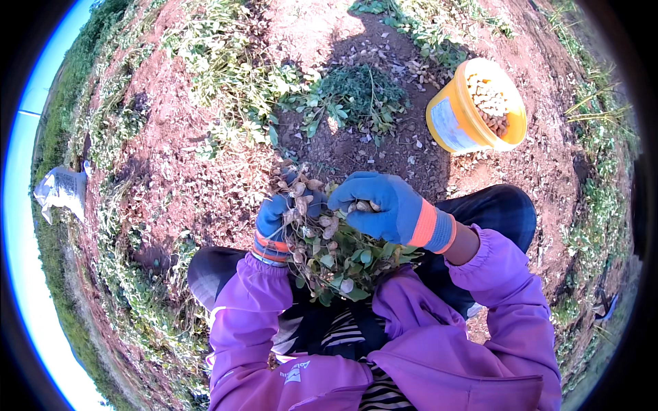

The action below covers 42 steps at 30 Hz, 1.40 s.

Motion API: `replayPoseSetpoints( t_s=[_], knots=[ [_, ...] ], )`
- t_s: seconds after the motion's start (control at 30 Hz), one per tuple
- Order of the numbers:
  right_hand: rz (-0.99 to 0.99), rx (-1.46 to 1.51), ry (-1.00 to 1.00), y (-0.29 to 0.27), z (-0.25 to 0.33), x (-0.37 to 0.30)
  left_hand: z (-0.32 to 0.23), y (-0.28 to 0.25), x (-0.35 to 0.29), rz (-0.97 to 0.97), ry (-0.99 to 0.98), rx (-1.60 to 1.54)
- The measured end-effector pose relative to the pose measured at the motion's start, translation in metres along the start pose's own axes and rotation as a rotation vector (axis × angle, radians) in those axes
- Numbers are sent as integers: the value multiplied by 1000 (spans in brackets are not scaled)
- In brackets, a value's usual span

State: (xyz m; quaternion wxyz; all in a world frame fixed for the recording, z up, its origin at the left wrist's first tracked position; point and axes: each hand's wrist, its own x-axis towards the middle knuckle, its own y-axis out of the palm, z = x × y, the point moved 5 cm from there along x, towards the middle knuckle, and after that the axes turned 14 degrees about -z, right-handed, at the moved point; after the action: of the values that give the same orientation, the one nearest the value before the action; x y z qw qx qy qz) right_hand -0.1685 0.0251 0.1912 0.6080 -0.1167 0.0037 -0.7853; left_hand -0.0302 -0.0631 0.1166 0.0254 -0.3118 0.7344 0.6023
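Note:
Both of my hands wear blue gloves with orange cuffs. My left hand [274,222] is closed around the root end of an uprooted peanut plant [343,264], whose leaves spread over my lap. Pale peanut pods [301,198] hang in a cluster by the left fingers. Just right of that cluster, my right hand [384,205] is curled around a few loose peanuts [363,206], which show between thumb and fingers. Part of the left fingers lies hidden behind the pods.
A yellow bucket [445,113] partly filled with peanuts stands tilted at the far right. Pulled plants [356,96] lie ahead on the reddish soil, with more green vines [219,61] to their left. A white sack [62,190] sits at the far left.

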Motion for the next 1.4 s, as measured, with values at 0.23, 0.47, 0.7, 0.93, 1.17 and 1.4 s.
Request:
replayPoseSetpoints(
  t_s=[0.23, 0.47, 0.7, 0.93, 1.17, 1.4],
  knots=[
    [15, -421, -125, 20, -2, -9, -5, -4, 8, -53, 144, 184],
    [-93, -695, -320, 33, 0, -15, -11, -14, 16, -113, 259, 387],
    [-105, -747, -307, 34, -9, -14, -6, -12, 17, -109, 188, 238],
    [-29, -587, -128, 29, -26, -10, -1, -9, 15, -85, 170, 219],
    [68, -377, 48, 21, -34, -4, -2, -16, 17, -238, 241, 355],
    [90, -269, 130, 20, -31, -7, 0, -14, 15, -194, 215, 369]
  ],
)
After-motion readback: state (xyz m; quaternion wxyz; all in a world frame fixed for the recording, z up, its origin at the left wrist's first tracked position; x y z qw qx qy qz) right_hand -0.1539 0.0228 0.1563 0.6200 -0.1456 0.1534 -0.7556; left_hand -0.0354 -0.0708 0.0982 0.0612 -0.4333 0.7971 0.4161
